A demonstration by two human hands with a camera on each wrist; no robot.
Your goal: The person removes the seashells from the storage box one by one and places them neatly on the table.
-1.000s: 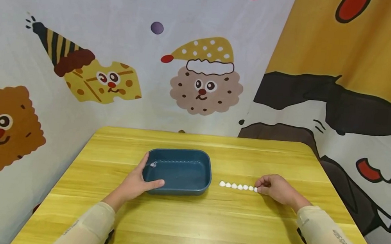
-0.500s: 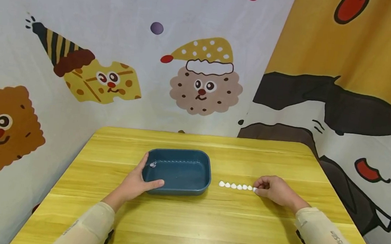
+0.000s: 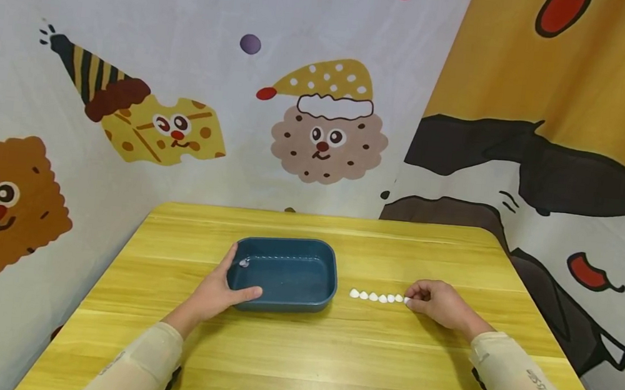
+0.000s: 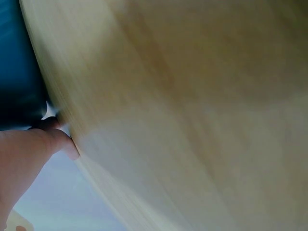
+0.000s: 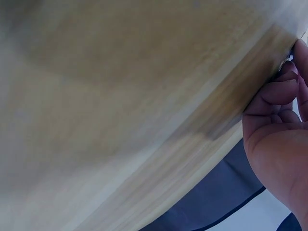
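Note:
My left hand holds the left end of a dark blue rectangular tub, its thumb over the near rim and its fingers along the left side. In the left wrist view, part of that tub shows beside the thumb. A small, pale, shiny piece lies inside the tub at the left. To the right of the tub, several small white rounded pieces form a straight row. My right hand pinches the white piece at the row's right end; its fingers partly hide it.
The yellow wood-grain table carries the tub and the row. Behind it and at both sides hangs a cloth printed with cartoon figures. The table's far edge lies close to this cloth.
At the row's right end, the pinched piece and its neighbour have shifted very slightly away from me, with my right hand. My left hand and the tub stay in place.

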